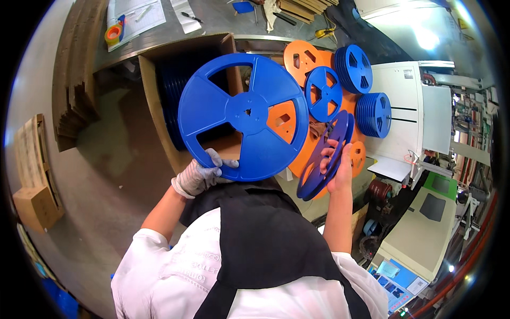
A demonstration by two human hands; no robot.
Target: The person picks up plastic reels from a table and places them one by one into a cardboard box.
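My gloved left hand [197, 176] grips the lower left rim of a large blue plastic reel [268, 151], its fingers hooked through a cutout. The reel's flat face, with wide openings and a small centre hole, is turned up toward me. In my bare right hand [341, 166] is a second blue reel [314, 169], tilted nearly edge-on so its two flanges show; the fingers reach in between them. Left of the first reel stands an open cardboard box [154, 109] with several blue reels [171, 87] packed on edge, partly hidden by the held reel.
Orange reels [302, 56] lie beyond my right hand. On them sit a smaller blue reel [323, 94] and two stacks of blue reels, one far [355, 69], one nearer [375, 116]. A metal table [212, 18] runs behind; flattened cardboard [77, 69] stands at the left.
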